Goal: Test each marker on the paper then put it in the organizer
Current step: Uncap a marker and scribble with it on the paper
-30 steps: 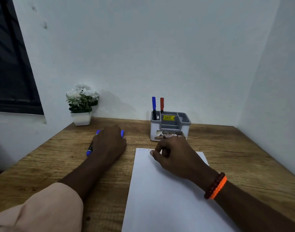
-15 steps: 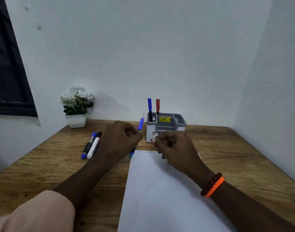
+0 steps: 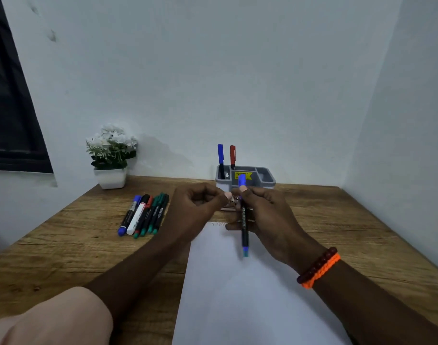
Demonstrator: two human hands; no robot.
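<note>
A black marker with a blue cap point(image 3: 243, 227) stands nearly upright over the far end of the white paper point(image 3: 238, 300), with my right hand point(image 3: 270, 220) shut on its upper barrel. My left hand point(image 3: 195, 210) is beside it on the left, fingers curled, its thumb tip close to the marker's cap; I see nothing in it. Behind both hands is the grey organizer point(image 3: 266, 177), with a blue marker point(image 3: 220, 155) and a red marker point(image 3: 232, 155) standing in its left compartment. The hands hide the organizer's front. Faint scribbles mark the paper's top edge.
Several markers point(image 3: 144, 215) lie side by side on the wooden table point(image 3: 362, 235), left of my left hand. A white pot with white flowers point(image 3: 111, 158) stands at the back left. Walls close the table at the back and right.
My left hand lifted a blue-capped marker from the group on the left and carried it right. The marker is now in my right hand, and the other markers lie uncovered.
</note>
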